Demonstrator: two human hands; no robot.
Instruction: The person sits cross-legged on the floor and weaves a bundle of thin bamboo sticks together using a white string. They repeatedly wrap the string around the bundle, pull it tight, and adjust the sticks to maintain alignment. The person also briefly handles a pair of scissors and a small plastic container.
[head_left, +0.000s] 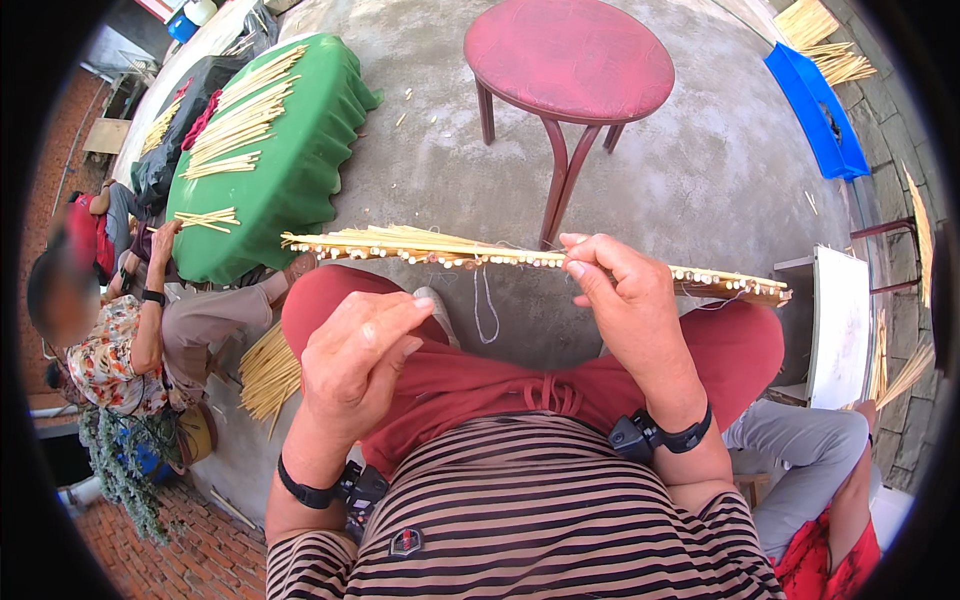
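Across my lap lies a long row of pale, thin stalks (400, 243), bound side by side with thread into a mat, its cut ends facing me. My right hand (628, 290) pinches the edge of the mat right of its middle, thumb and forefinger together. Fine thread (485, 310) hangs in a loop below the cut ends. Left of the loop my left hand (355, 365) is raised in front of the mat, apart from it. Its fingers stretch to the right, with the thumb a little below them, and I see nothing between them.
A round red stool (570, 60) stands ahead. At the left, a green-covered table (330, 120) bears loose stalks, with a seated person (120, 340) beside it. More stalks (268, 370) lie by my left knee. A blue tray (815, 110) and white board (842, 320) are at the right, near another person's leg (800, 440).
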